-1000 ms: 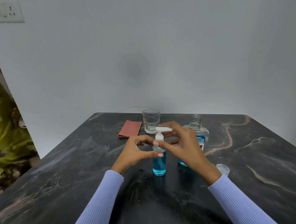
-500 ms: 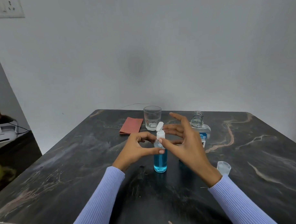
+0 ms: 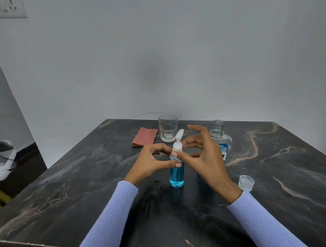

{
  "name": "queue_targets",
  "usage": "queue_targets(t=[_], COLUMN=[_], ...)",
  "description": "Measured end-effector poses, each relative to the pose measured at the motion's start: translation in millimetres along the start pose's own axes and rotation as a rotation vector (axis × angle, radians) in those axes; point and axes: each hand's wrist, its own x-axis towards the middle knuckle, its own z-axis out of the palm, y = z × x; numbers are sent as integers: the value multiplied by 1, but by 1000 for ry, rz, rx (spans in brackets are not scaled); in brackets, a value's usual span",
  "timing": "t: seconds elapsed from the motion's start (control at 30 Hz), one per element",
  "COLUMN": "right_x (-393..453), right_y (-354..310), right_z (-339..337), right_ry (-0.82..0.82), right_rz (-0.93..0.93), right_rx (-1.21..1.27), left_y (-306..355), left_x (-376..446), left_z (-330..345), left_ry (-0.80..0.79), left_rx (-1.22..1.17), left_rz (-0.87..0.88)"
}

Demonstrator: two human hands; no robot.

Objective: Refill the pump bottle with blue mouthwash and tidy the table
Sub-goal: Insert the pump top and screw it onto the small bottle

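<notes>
While my left hand point(image 3: 150, 160) gripped the pump bottle point(image 3: 176, 171), my right hand point(image 3: 202, 155) pinched its collar, apparently screwing; next, capping the mouthwash bottle point(image 3: 219, 138) behind it.

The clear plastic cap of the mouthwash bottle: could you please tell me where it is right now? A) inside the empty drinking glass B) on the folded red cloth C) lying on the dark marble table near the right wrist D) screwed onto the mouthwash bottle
C: the clear plastic cap lies on the dark marble table beside the right sleeve, while the mouthwash bottle's threaded neck stands bare.
</notes>
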Motion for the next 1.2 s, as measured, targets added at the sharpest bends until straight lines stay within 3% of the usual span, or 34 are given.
queue_targets(t=[1.2], right_x=[2], right_y=[-3], right_z=[3], right_ry=[5], right_rz=[40], right_rx=[11], left_y=[0], left_x=[-2], left_z=[4], left_ry=[25], left_rx=[8], left_rz=[22])
